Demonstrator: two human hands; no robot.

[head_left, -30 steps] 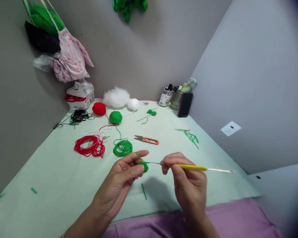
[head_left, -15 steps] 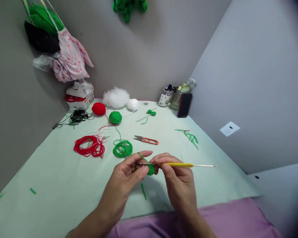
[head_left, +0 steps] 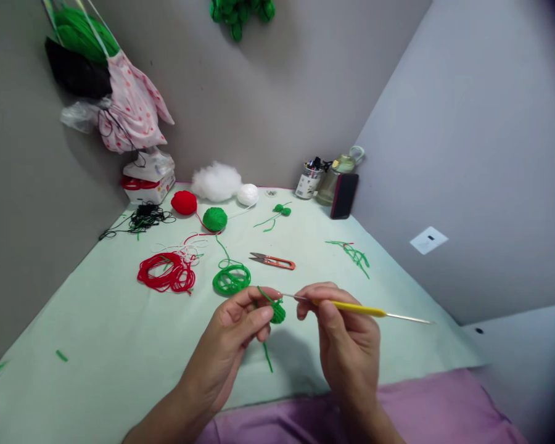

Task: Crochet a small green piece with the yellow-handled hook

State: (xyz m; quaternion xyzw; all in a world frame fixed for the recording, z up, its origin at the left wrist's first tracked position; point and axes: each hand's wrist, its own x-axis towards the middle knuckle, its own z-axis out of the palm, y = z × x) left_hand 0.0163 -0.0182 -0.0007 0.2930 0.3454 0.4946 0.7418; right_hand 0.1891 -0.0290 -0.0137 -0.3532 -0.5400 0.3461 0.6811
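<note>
Between the thumb and fingers of my left hand (head_left: 240, 320) is a small green crochet piece (head_left: 278, 312), with a short yarn tail hanging below it. Green working yarn passes over my left index finger. My right hand (head_left: 345, 324) grips a crochet hook (head_left: 358, 308) by its yellow handle, pencil-like. The hook's thin metal tip points left and ends at the upper edge of the green piece, close to my left index fingertip. A loose coil of green yarn (head_left: 231, 279) lies just beyond my left hand and leads back to a green yarn ball (head_left: 214, 219).
Orange thread snips (head_left: 272, 261) lie beyond my hands. A red yarn coil (head_left: 166, 272), black tangled yarn (head_left: 147, 217), a red ball (head_left: 184, 202) and white stuffing (head_left: 217, 182) are to the left and back. A phone (head_left: 344, 196) leans at the back right, near green yarn scraps (head_left: 354, 256).
My right hand has moved right with the hook, its tip drawn from across the green piece to its upper edge. The green yarn coil has shifted slightly.
</note>
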